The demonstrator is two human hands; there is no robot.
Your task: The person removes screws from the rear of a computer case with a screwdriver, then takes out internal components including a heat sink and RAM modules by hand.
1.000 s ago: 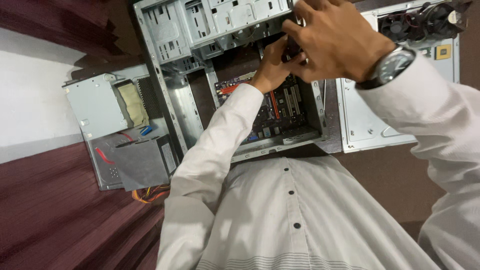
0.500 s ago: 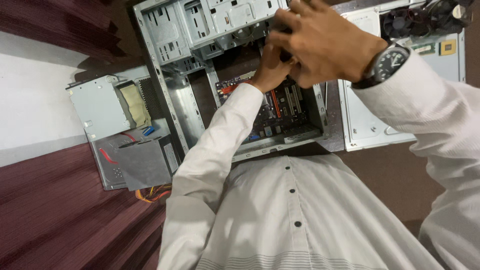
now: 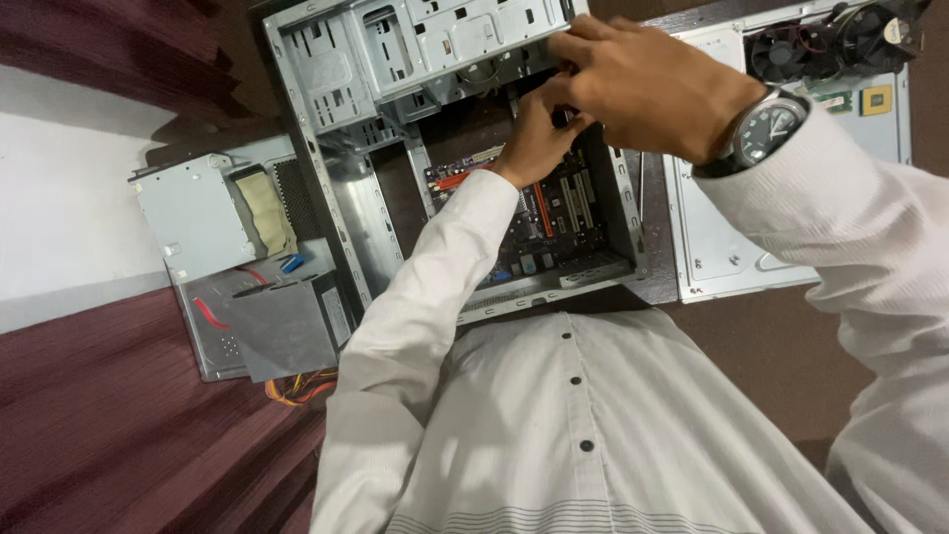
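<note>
Loose drive and PSU far left. Open PC case mid-frame, long axis running away from body. Left hand over motherboard, fingers curled; contents can't tell. Right hand just above, touching it, fingers bent, grip hidden.

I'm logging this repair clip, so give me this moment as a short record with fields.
Setting: open grey metal computer case lying on a dark brown table
Left hand: inside the case, above the dark motherboard
Right hand: over the left, silver wristwatch on its wrist
Held item: hidden between the hands
Beside case: grey power supply box, detached side panel, black cooling fans
</note>
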